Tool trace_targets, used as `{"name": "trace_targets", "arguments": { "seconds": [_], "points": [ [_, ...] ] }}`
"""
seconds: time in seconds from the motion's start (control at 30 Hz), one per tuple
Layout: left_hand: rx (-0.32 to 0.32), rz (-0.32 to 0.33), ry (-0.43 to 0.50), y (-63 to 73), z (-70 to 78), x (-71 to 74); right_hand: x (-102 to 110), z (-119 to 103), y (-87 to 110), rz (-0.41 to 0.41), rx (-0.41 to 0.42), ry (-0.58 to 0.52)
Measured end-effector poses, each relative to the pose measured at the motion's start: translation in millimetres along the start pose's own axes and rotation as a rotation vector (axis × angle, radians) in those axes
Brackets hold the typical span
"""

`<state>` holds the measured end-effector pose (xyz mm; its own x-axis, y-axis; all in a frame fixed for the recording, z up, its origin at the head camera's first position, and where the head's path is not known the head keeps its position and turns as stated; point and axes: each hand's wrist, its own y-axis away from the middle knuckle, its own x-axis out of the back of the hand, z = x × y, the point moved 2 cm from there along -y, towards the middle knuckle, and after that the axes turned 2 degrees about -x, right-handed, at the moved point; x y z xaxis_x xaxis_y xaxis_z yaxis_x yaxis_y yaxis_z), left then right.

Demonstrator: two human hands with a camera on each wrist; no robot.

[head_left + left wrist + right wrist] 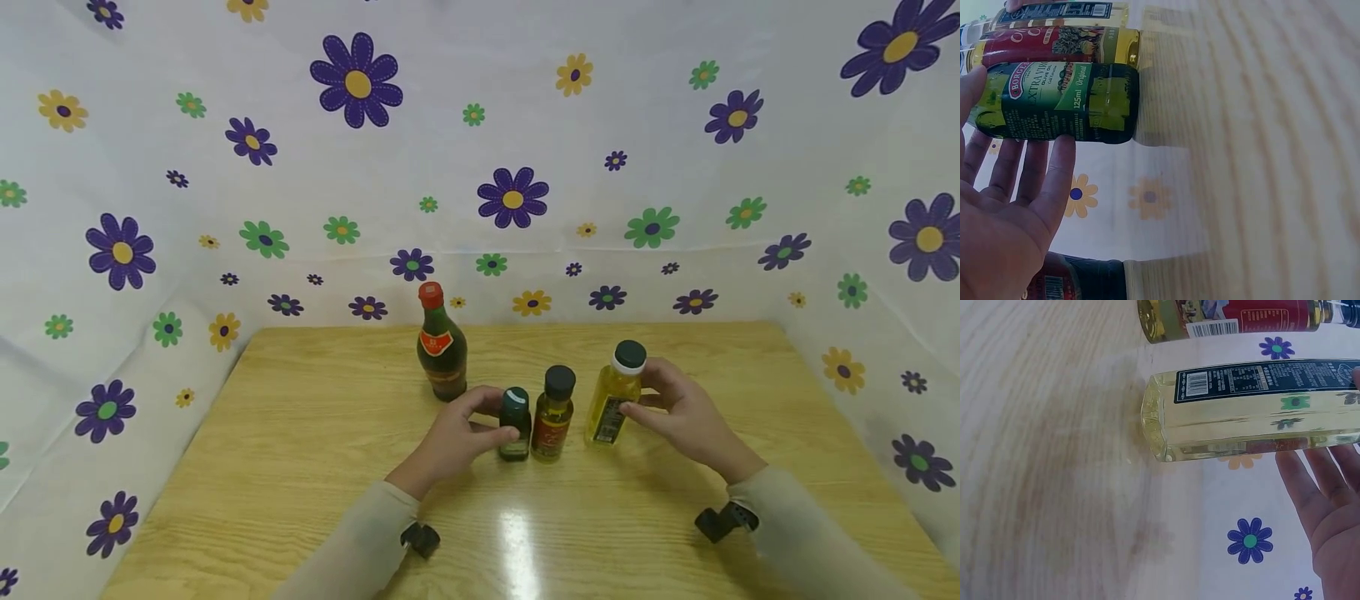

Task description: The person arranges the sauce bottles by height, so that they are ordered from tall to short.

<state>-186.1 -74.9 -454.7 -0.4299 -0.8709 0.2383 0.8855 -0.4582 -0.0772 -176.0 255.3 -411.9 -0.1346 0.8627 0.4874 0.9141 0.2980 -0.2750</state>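
My left hand (457, 437) holds a small dark green olive oil bottle (514, 429) between thumb and fingers. The bottle stands upright on the table, and its green label (1047, 94) shows in the left wrist view. Close against its right side is a small oil bottle with a black cap and red label (552, 429). Farther right, my right hand (693, 421) grips a taller bottle of pale yellow oil (609, 404), thumb at its dark label and fingers around the far side. This bottle leans slightly in the head view, its base (1155, 419) close over the wood.
A tall dark bottle with a red cap (444, 358) stands behind my left hand. The wooden table (315, 467) is bordered at the back and sides by a white cloth (442, 158) with printed flowers. Black straps circle both wrists.
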Motion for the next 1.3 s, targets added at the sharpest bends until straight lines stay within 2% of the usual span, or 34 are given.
{"name": "trace_targets", "arguments": {
  "seconds": [0.3, 0.47, 0.67, 0.93, 1.07, 1.3],
  "points": [
    [0.007, -0.001, -0.019, -1.5, 0.8, -0.6, 12, 3, -28.3, -0.018, -0.031, 0.039],
    [0.000, -0.007, -0.016, -0.7, 0.2, -1.1, 11, 6, -49.9, -0.048, -0.058, 0.008],
    [-0.009, -0.003, -0.009, -0.5, 0.6, -1.3, 4, 4, -74.1, -0.113, -0.048, -0.044],
    [-0.016, 0.009, -0.023, -0.6, 1.5, -0.6, -9, 1, -99.5, -0.187, -0.066, -0.016],
    [-0.012, 0.007, -0.014, -1.0, 1.8, -0.3, -11, -2, -109.9, -0.190, -0.058, 0.003],
    [-0.005, 0.005, -0.012, -1.1, 0.2, 0.0, -22, -6, -123.7, -0.237, -0.113, 0.004]
  ]
}}
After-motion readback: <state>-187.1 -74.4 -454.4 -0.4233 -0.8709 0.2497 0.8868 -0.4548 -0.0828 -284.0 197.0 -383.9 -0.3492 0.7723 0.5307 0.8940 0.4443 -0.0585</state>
